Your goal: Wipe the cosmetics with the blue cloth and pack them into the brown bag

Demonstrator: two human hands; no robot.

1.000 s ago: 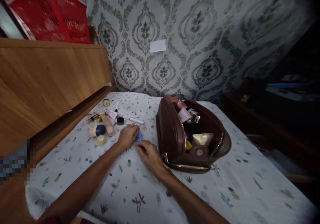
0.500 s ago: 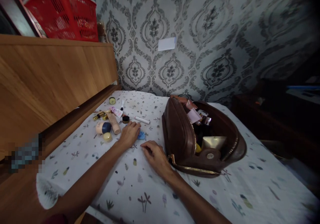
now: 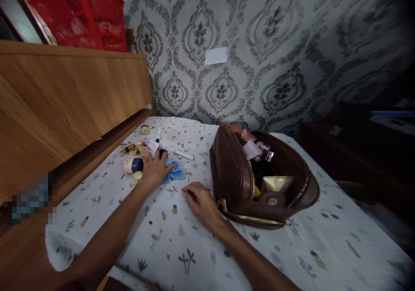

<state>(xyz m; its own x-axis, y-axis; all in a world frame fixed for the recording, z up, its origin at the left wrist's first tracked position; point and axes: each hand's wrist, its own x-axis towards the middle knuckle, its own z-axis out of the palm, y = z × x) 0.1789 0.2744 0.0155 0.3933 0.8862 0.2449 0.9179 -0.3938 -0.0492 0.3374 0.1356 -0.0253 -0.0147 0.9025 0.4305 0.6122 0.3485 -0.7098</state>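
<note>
My left hand (image 3: 154, 168) lies over the cosmetics at the left, fingers spread, covering part of a beige tube (image 3: 142, 151) and a black-lidded jar (image 3: 163, 153). Its thumb reaches over a crumpled blue cloth (image 3: 176, 171). Just left of the hand are a peach and navy bottle (image 3: 132, 165) and a small yellowish round item (image 3: 138, 176). My right hand (image 3: 198, 196) rests on the patterned sheet with fingers loosely apart, holding nothing. To its right stands an open brown bag (image 3: 231, 170) with a pink item (image 3: 251, 149) and a gold pouch (image 3: 278, 183) inside.
A white tube (image 3: 183, 155), a pink and white tube (image 3: 151, 144), gold tubes (image 3: 127, 149) and a green jar (image 3: 145, 129) lie on the patterned sheet (image 3: 194, 239). A wooden cabinet (image 3: 74, 100) borders the left, with a red basket (image 3: 84, 16) on top. The papered wall is behind.
My left hand has moved left from the blue cloth onto the tube and jar, and its fingers have spread. More of the cloth shows. My right hand has stayed in place.
</note>
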